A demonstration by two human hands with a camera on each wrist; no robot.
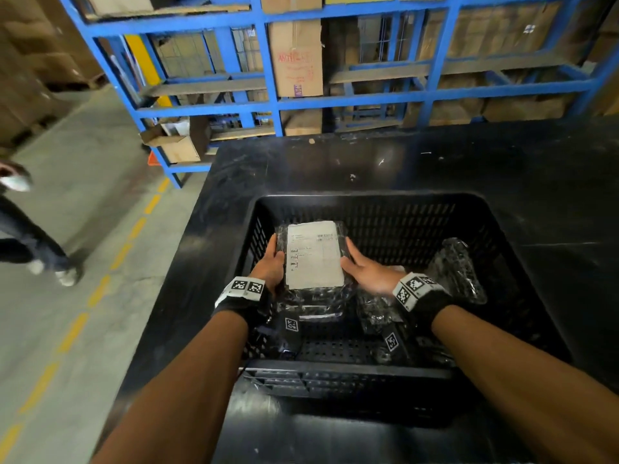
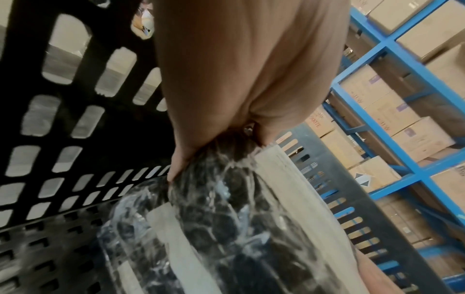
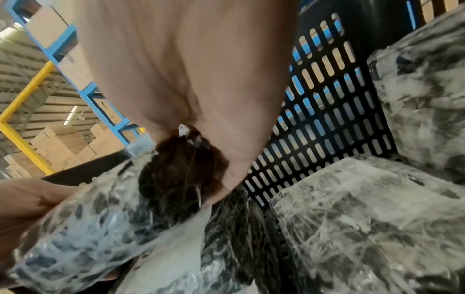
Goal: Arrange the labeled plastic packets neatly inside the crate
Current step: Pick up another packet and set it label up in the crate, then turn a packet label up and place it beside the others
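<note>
Left hand: the left hand [image 1: 269, 262] is clasping the left long edge of the top packet [image 1: 315, 254], fingers curling round its side; in the left wrist view the fingertips [image 2: 176, 169] are pressing into the film.
Right hand: the right hand [image 1: 366, 271] is gripping the opposite long edge, thumb lying along the packet's top face, fingers wrapping under.
Position: the packet is sitting between both hands in the far left part of the crate [image 1: 368, 199], on top of another packet [image 1: 311, 304] just beneath it.
Handling: judging by the crinkled film and the way it is dimpling under the fingers, the packet is looking soft, light and rather slippery; two-sided holding at the long edges is seeming the safest, since a one-corner pinch would likely let it sag or slide.
Look: clear glossy plastic is wrapping dark contents, with a white printed label [image 1: 315, 256] covering most of the top face.
Neighbours: a loose packet [image 1: 376, 311] is lying under the right wrist, and a further one [image 1: 460, 269] is leaning against the right wall.
Surroundings: the crate is resting on a black surface [image 1: 335, 162]; blue racking [image 1: 274, 95] with cardboard boxes is standing beyond.
</note>
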